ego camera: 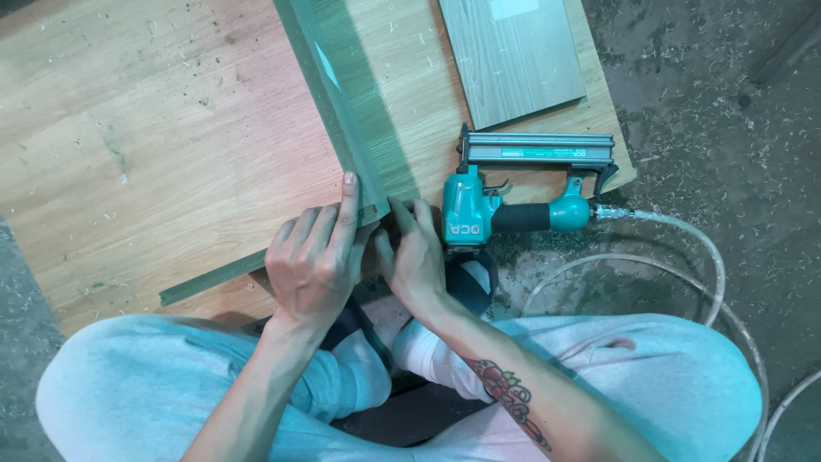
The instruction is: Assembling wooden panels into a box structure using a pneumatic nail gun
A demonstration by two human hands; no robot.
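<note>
Panels meet at a corner right under my hands: an upright grey-green panel (342, 111) runs away from me, and a second strip (214, 278) runs off to the left of that corner, lying low along the near edge of the wooden board (154, 145) that serves as my surface. My left hand (315, 261) presses on the corner, index finger stretched up along the upright panel's end. My right hand (417, 252) sits just right of the corner, fingers curled against the joint; the two hands are close together, nearly touching, both bracing the corner rather than gripping anything loose.

Right of the corner, touching nothing but the board, lies a teal nail gun (513, 192), its air hose (684, 248) looping off over the dusty floor (727, 103). Neither hand is on it. Beyond the gun rests a spare grey panel (513, 56).

As I judge it, the pieces are lined up and held, but fastening looks undone: I cannot see any nails in the joint.
</note>
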